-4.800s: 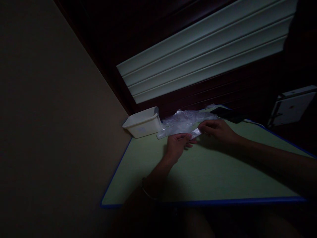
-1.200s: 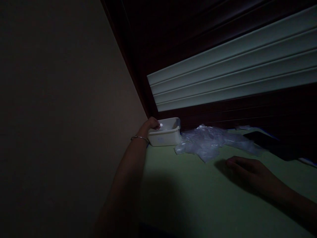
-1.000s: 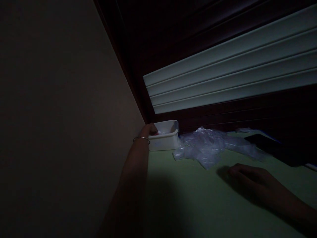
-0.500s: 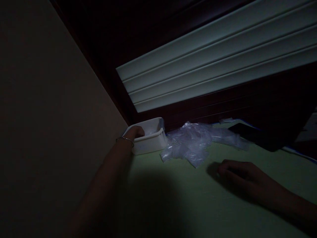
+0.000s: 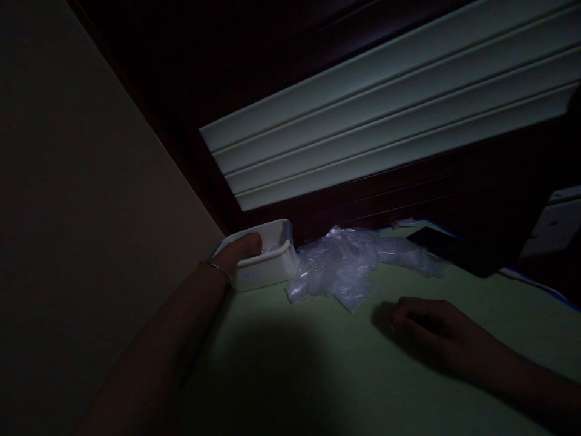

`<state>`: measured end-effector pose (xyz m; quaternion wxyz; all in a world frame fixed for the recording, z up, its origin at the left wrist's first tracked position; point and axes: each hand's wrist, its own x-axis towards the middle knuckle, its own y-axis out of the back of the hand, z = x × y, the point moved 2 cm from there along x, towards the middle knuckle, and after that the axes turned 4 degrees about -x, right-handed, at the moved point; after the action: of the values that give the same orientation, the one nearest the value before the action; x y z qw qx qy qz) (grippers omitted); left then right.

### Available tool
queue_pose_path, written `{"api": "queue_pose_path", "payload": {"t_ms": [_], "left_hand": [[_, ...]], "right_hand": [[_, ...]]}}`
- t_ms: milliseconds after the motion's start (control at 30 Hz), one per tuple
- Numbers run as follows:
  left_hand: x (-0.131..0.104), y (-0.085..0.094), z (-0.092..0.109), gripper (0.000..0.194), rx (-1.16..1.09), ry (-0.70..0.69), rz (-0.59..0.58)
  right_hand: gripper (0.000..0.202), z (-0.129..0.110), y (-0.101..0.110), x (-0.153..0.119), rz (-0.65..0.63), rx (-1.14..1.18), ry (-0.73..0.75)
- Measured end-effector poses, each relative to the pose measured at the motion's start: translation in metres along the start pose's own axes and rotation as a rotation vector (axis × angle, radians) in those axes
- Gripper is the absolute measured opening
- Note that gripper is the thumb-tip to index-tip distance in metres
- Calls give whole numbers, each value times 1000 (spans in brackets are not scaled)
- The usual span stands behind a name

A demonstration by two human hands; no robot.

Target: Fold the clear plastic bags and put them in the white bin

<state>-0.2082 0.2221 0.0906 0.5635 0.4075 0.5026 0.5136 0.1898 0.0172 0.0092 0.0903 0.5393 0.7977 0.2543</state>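
Observation:
My left hand (image 5: 245, 247) reaches over the near rim of a white plastic box (image 5: 267, 272), its fingers down inside and mostly hidden. A small pale, shiny bit shows by the fingertips, too dim to name. Just right of the box lies a loose pile of clear plastic bags (image 5: 340, 260). My right hand (image 5: 426, 324) rests low over the green tabletop (image 5: 290, 339), its fingers curled in with the tips together. Whether anything is in that pinch is too dark to make out.
A flat black object (image 5: 449, 248) lies behind the bags at the right. Behind the table stands a dark wood panel with pale slats (image 5: 363, 115). A plain wall (image 5: 113, 200) closes off the left side. At the far right is a white box-like thing (image 5: 551, 227).
The view has shifted slightly, so most things sit a little further left. My left hand has moved a bit deeper into the box. My right hand keeps its curled shape.

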Motion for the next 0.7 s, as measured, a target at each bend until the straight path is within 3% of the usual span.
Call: {"api": "queue_pose_path", "payload": {"t_ms": [167,367,500,600,700], "left_hand": [[19,-4,-4,21,21,-31,-98],[24,-10,-11,21,-7,-32,-188],[22,-10,-4,18,1,-10,-229],[14,1,8,15,18,-12,-193],[-1,28,20,7,50,-20,-63]], "right_hand": [[35,-4,1,-1,-5,-20,30],[33,0,0,-1,-6,-18,47],[34,-1,-1,0,-1,3,80],[34,0,-2,1,0,13,98],[34,3,-3,2,8,43,93]]}}
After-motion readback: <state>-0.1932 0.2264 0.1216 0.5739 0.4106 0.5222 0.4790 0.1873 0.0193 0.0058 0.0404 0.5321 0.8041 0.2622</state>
